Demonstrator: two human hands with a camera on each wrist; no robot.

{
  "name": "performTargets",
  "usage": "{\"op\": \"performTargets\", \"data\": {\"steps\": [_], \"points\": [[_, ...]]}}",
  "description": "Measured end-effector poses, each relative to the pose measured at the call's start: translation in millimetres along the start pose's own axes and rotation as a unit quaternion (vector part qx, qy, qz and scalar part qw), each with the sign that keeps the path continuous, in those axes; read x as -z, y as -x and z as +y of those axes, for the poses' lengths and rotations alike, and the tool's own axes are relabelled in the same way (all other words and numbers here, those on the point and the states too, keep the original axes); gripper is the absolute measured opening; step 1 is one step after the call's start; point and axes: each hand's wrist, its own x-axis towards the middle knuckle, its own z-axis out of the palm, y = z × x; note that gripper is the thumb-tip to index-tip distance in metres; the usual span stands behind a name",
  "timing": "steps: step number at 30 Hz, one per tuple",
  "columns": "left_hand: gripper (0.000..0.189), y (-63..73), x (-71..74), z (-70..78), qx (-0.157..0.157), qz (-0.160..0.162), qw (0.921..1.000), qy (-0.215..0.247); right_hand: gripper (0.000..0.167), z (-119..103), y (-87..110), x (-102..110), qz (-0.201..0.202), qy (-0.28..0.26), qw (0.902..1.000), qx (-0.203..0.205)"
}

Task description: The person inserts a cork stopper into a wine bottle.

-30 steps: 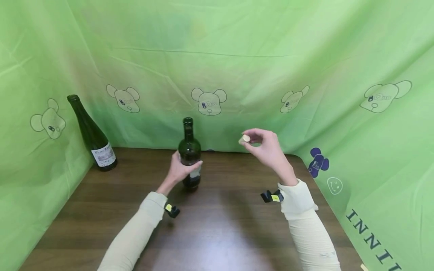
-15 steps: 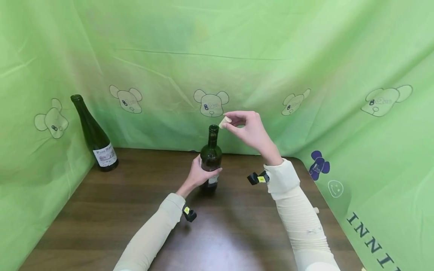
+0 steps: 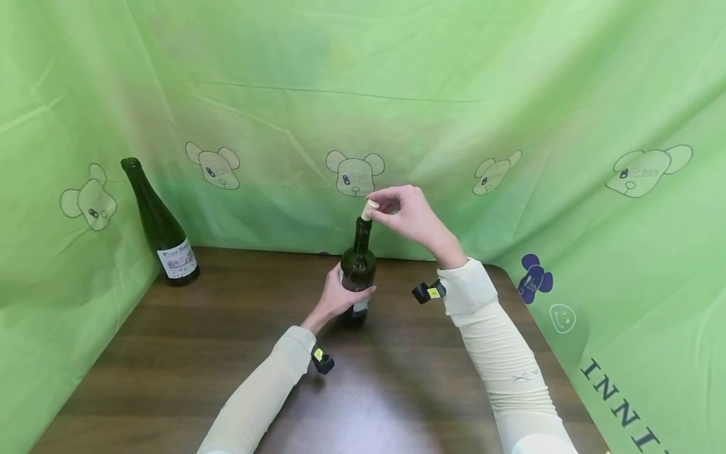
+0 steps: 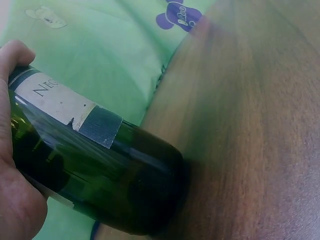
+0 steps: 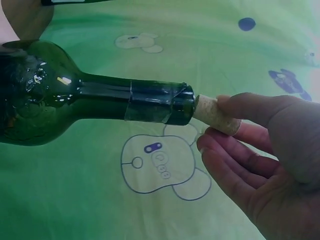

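My left hand (image 3: 336,297) grips a dark green wine bottle (image 3: 358,265) around its body, near the middle of the table. In the left wrist view the bottle (image 4: 100,150) shows a torn pale label and its base at the wood. A pale cork (image 5: 216,115) is pinched between the thumb and fingers of my right hand (image 3: 413,217). The cork's end sits right at the bottle's mouth, slightly tilted against the neck's line. In the right wrist view the right hand (image 5: 272,145) holds the cork by its outer part.
A second green bottle (image 3: 161,233) with a white label stands at the back left of the brown wooden table (image 3: 142,366). Green cloth (image 3: 272,126) printed with mouse heads hangs behind and at both sides.
The left hand has brought the bottle to the right. The right hand has carried the cork left and up to the bottle's mouth, its end now meeting the rim.
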Motion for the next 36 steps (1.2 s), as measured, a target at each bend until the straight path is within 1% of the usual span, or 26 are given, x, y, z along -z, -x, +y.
{"op": "performTargets", "data": {"steps": [2,9,13,17,22,26,30,33,36], "points": [[0.058,1.0,-0.2,-0.8,-0.001,0.001,1.0000,0.002,0.032,0.7,-1.0,-1.5,-0.007,0.004,1.0000,-0.001],[0.061,2.2,-0.2,-2.1,0.014,-0.005,0.9999,-0.004,0.033,0.8,-3.7,-2.6,-0.044,0.013,0.9989,-0.011],[0.060,3.4,0.0,-3.9,0.004,-0.002,0.9999,0.012,0.032,-3.0,-5.4,0.6,-0.065,0.031,0.9974,-0.010],[0.060,3.8,-1.7,-6.7,-0.006,-0.005,0.9997,0.021,0.031,-7.5,-9.1,5.9,-0.084,0.062,0.9945,-0.006],[0.063,3.4,-4.0,-9.8,-0.021,-0.012,0.9995,0.022,0.027,-14.3,-13.7,12.5,-0.118,0.075,0.9902,-0.009],[0.065,2.3,-5.2,-10.5,-0.032,-0.011,0.9990,0.029,0.020,-20.8,-16.6,16.9,-0.139,0.084,0.9866,-0.011],[0.066,0.8,-5.8,-11.3,-0.030,-0.014,0.9987,0.038,0.015,-26.5,-18.5,19.9,-0.155,0.102,0.9825,-0.020],[0.067,0.6,-5.8,-11.8,-0.025,-0.014,0.9989,0.037,0.014,-30.7,-19.9,21.5,-0.165,0.119,0.9789,-0.025],[0.067,0.4,-5.8,-12.0,-0.026,-0.010,0.9990,0.036,0.013,-34.3,-22.4,22.2,-0.173,0.132,0.9758,-0.025]]}}
